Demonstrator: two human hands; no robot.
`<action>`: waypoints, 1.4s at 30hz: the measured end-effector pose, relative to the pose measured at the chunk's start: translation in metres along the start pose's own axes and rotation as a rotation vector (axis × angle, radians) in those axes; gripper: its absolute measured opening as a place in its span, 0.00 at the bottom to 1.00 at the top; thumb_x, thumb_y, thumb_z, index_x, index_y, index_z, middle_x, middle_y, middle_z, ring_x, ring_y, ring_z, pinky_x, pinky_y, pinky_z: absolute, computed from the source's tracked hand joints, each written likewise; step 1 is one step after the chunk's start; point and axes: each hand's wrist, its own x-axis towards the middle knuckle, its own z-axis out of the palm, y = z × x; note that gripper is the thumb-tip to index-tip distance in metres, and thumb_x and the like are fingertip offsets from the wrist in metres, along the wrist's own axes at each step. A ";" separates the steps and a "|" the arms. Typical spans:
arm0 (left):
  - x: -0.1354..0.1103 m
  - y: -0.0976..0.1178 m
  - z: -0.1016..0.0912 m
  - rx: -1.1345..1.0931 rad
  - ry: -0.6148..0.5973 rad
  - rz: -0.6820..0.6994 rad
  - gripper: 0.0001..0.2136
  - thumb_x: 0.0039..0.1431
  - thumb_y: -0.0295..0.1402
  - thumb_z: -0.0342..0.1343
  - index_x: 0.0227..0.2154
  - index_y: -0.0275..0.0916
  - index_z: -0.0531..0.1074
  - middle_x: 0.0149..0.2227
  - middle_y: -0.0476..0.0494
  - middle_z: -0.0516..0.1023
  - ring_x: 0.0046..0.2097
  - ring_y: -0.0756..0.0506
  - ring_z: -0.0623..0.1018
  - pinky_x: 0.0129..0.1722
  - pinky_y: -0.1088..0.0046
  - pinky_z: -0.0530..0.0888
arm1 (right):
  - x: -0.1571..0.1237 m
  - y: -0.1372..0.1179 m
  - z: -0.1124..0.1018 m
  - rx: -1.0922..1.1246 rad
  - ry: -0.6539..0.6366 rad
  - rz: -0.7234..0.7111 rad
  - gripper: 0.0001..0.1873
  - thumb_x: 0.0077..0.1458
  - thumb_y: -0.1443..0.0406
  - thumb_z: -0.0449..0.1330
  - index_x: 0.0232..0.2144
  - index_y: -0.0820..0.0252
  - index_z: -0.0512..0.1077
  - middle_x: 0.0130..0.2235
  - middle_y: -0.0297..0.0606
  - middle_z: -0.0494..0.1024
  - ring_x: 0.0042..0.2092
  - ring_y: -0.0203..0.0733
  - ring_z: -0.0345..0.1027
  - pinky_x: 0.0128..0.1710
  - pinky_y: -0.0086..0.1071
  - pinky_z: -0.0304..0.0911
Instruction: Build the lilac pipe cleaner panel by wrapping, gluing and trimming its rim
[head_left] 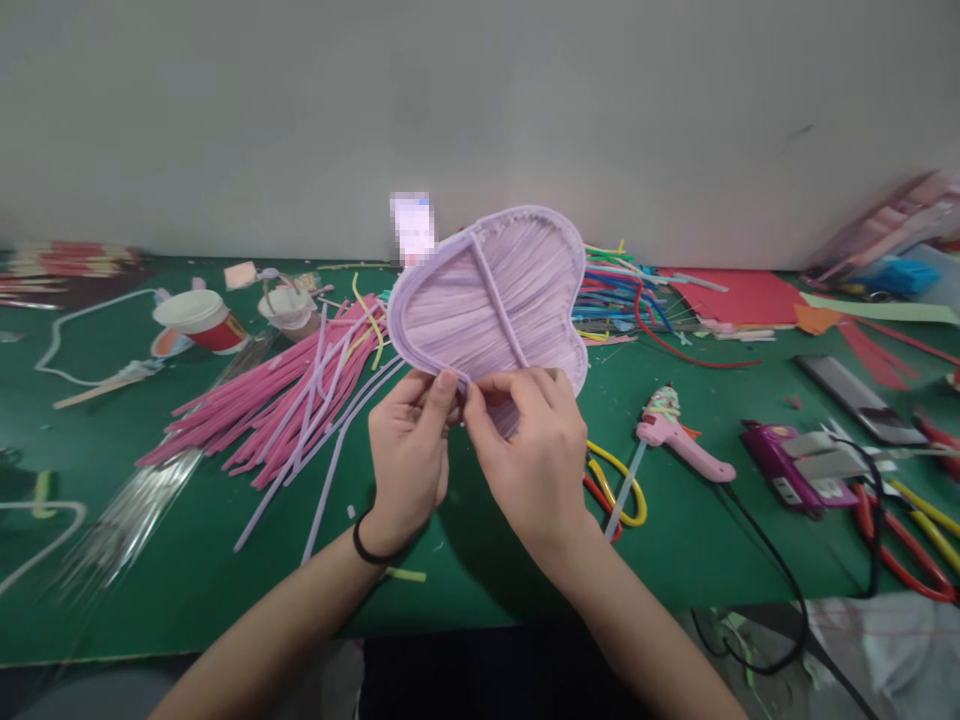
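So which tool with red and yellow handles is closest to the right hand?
The tool left of the pink glue gun, partly hidden by the right hand; the other tool lies far right.

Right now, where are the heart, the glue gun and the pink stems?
Heart [498, 298]: head view, on the strip crossing its face.
Glue gun [686, 447]: head view, on the upper handle.
Pink stems [274, 400]: head view, mid-bundle.
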 end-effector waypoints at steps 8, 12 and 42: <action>-0.003 -0.006 -0.002 0.060 0.016 0.022 0.10 0.55 0.39 0.67 0.29 0.38 0.78 0.28 0.50 0.77 0.30 0.52 0.76 0.35 0.78 0.75 | -0.002 -0.001 0.000 -0.008 -0.046 0.021 0.05 0.63 0.66 0.59 0.33 0.58 0.71 0.35 0.39 0.77 0.40 0.46 0.65 0.42 0.39 0.62; 0.001 -0.007 -0.003 0.073 0.015 0.007 0.09 0.52 0.37 0.69 0.31 0.38 0.79 0.26 0.51 0.77 0.28 0.52 0.75 0.34 0.78 0.75 | -0.001 0.001 0.001 -0.012 -0.074 0.005 0.06 0.64 0.66 0.58 0.34 0.59 0.72 0.35 0.40 0.78 0.40 0.46 0.66 0.41 0.39 0.62; 0.011 0.001 -0.003 -0.005 0.065 -0.022 0.06 0.52 0.32 0.69 0.31 0.38 0.77 0.24 0.53 0.71 0.26 0.55 0.69 0.25 0.83 0.66 | -0.013 0.015 -0.019 0.120 -0.337 0.009 0.13 0.58 0.66 0.66 0.46 0.51 0.79 0.39 0.35 0.78 0.44 0.46 0.61 0.46 0.40 0.57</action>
